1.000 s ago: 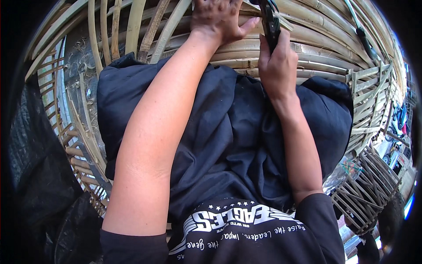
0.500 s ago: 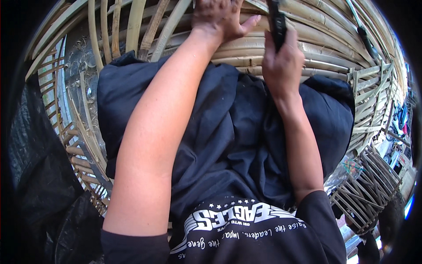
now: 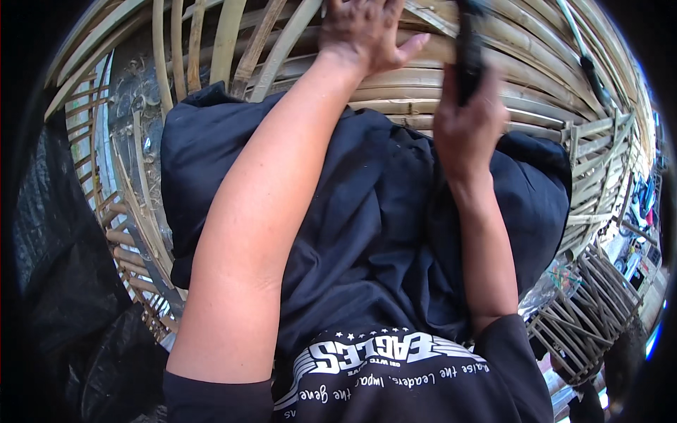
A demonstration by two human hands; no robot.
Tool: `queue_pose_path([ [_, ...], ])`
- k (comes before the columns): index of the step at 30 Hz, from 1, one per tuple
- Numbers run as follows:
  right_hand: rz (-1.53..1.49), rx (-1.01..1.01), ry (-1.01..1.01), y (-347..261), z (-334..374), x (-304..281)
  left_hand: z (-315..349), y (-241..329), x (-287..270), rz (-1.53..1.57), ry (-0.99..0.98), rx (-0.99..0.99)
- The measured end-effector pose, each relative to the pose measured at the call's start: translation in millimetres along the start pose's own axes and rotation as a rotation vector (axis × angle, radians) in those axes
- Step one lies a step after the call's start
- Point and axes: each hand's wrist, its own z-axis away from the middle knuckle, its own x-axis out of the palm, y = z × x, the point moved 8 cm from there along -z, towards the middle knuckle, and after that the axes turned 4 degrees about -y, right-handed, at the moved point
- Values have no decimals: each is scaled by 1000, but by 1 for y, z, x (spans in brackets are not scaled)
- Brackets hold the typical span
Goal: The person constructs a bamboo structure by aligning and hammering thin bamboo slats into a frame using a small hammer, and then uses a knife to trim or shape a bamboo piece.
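My left hand (image 3: pixel 363 34) is stretched flat across split bamboo strips (image 3: pixel 416 88) at the top of the view, thumb held apart, its fingertips cut off by the upper edge. In my right hand (image 3: pixel 471 130) is a black-handled tool (image 3: pixel 469 60), blurred by motion and pointing away from me. Its far end leaves the picture, so its kind cannot be told. Both hands are beyond my lap, over long strips laid side by side and crossed by upright bamboo slats (image 3: pixel 226 42) on the left.
Another black-handled tool (image 3: pixel 592 79) lies on the bamboo at upper right. Woven bamboo lattice (image 3: pixel 596 155) stands beside my right knee, with a slatted wooden frame (image 3: pixel 589 310) lower right. Dark plastic sheeting (image 3: pixel 60 282) hangs at the left.
My right hand and its tool have shifted slightly right and nearer to me. The whole view has drifted a little; my left hand stays flat on the bamboo.
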Motion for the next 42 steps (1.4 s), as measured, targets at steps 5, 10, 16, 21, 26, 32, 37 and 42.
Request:
queue_pose_path([
  [5, 5, 115, -211, 32, -6, 23, -7, -5, -3, -25, 29, 3],
  [10, -376, 85, 15, 26, -4, 5, -6, -3, -1, -15, 20, -12],
  [16, -975, 535, -4, 57, -1, 22, -5, -1, -4, -21, 23, -11],
  [21, -1183, 821, -20, 76, 14, 39, -5, -2, -4, -38, 49, 0],
  [26, -1188, 841, -286, 46, 13, 52, -5, -3, -4, -22, 73, 4],
  [32, -1170, 923, -99, 63, 18, 49, -5, -1, -4, -26, 69, 4],
  [37, -1117, 844, -223, 49, 11, 48, -5, -3, -4, 0, 83, 5],
  [42, -874, 594, -110, 55, -1, 23, -6, -3, -3, 9, 59, -5],
])
